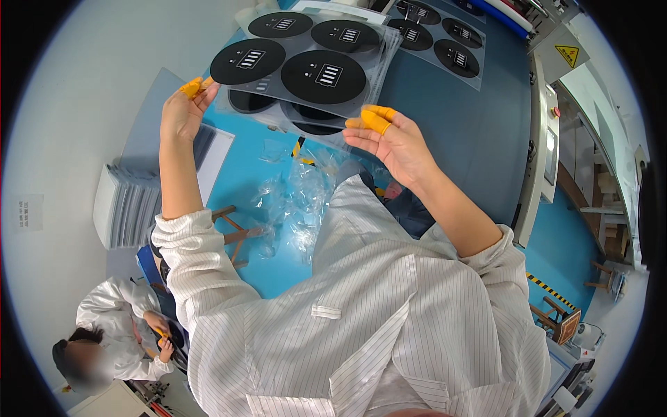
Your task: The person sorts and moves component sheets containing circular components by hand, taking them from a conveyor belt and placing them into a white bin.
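A clear plastic sheet (297, 46) printed with several black discs, each with white bar marks, hangs in front of me above similar sheets. My left hand (184, 111), with a yellow finger cot, pinches its near left corner. On the other side my right hand (394, 139), wearing yellow finger cots, is closed at the sheet's near right edge, thumb and fingers together. More black discs (313, 119) show under the near edge, partly hidden by the upper sheet.
A wide grey conveyor belt (451, 139) runs at the right, carrying another disc sheet (445, 35). The machine's side panel (549, 139) borders it. Crumpled clear film (299, 194) lies on the blue floor. Stacked boards (132, 205) stand left; a co-worker (121, 326) sits lower left.
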Demonstrator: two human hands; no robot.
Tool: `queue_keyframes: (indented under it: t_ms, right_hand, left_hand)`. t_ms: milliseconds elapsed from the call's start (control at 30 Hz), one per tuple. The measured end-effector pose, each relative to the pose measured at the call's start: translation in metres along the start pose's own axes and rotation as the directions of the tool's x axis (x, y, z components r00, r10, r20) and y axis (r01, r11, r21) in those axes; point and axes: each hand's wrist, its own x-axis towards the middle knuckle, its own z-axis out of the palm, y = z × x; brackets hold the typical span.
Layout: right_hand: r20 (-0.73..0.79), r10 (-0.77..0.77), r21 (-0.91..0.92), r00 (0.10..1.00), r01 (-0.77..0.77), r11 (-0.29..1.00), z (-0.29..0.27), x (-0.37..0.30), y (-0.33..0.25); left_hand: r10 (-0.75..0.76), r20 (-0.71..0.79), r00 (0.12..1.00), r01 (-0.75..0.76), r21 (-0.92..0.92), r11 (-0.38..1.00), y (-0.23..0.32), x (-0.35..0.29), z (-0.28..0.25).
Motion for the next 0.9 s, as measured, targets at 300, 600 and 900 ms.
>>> queue_keyframes:
  t_ms: [300, 600, 900]
  right_hand:
    - [0.046, -0.213, -0.075, 0.976, 0.216, 0.973, -0.002, 0.005, 0.0]
    - [0.044, -0.452, 0.096, 0.891, 0.447, 0.89, -0.045, -0.05, -0.058]
    - [-0.438, -0.495, -0.344, 0.751, 0.368, 0.864, -0.155, -0.168, -0.086]
  left_hand:
    - [0.097, 0.255, 0.962, 0.173, -0.846, 0.504, -0.004, 0.021, -0.011]
    - [0.172, 0.221, 0.96, 0.135, -0.904, 0.407, 0.003, -0.012, -0.022]
    - [0.207, 0.213, 0.955, 0.132, -0.929, 0.345, 0.002, -0.038, -0.016]
